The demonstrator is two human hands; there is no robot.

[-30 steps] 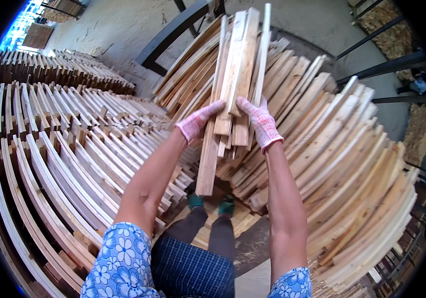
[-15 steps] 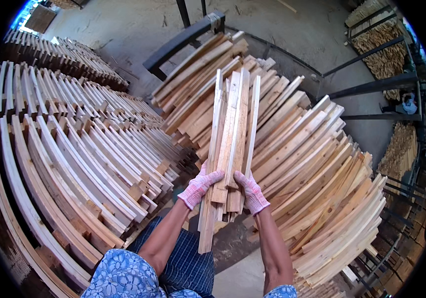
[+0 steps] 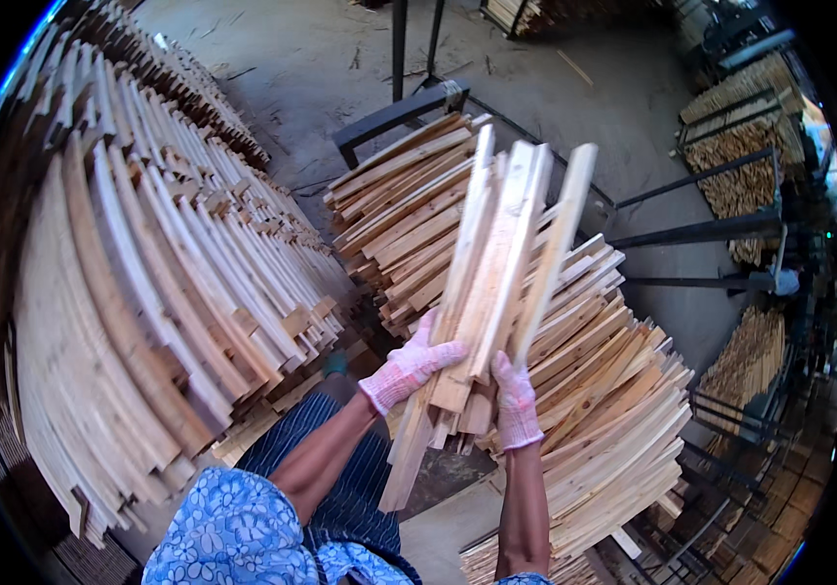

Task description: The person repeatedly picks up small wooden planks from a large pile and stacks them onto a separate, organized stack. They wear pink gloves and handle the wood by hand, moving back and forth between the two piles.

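Note:
Between my gloved hands is a bundle of wooden strips (image 3: pixel 502 263), long and pale, tilted with the far ends leaning right. My left hand (image 3: pixel 412 368), in a pinkish-white knit glove, grips the bundle's left side, thumb across the front. On the opposite side my right hand (image 3: pixel 517 402), gloved alike, is closed against the strips with its thumb up. One strip sticks out lower than the others near my left wrist. Behind and below the bundle lies a large pile of loose wooden strips (image 3: pixel 594 390).
A tall stack of wooden strips (image 3: pixel 160 283) in layers stands at my left. A dark metal frame (image 3: pixel 394 119) borders the pile's far end, with black bars (image 3: pixel 701 232) at the right. More wood stacks (image 3: pixel 730 146) stand far right on the concrete floor (image 3: pixel 291 58).
The bundle has risen nearer to me and tipped to the right, its strips fanning slightly. My view has shifted, bringing the left stack closer. Both hands keep their hold.

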